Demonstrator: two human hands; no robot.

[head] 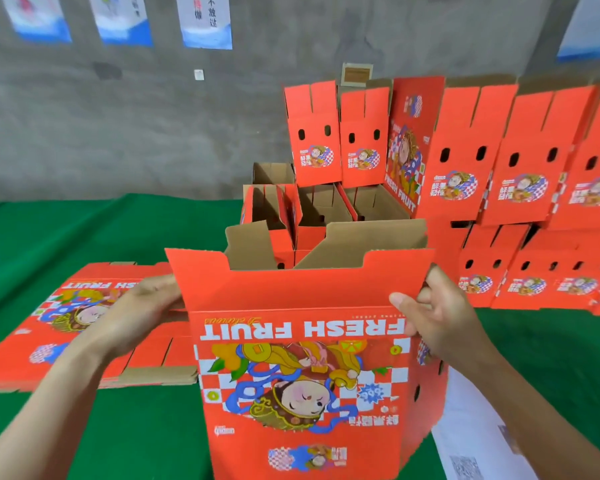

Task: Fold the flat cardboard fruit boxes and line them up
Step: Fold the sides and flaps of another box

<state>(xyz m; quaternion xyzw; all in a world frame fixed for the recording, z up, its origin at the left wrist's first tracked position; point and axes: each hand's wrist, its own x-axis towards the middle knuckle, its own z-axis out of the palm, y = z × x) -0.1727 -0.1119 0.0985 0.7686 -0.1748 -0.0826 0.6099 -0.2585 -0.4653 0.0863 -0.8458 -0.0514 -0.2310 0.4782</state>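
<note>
Centre front: half-folded box, which I am holding upright before me, my left hand gripping its left edge and my right hand pinching its right edge, thumb lying on the front panel. Left of it: stack of flat boxes, lying on the table, partly under my left forearm. Directly behind it: open folded boxes, standing clustered, mouths facing up. Behind and to the right: upper tier of folded boxes, resting on a lower row and running off rightward. Lower right, beside the held box: paper sheet, lying flat. Behind everything: wall, with posters hanging along its top.
</note>
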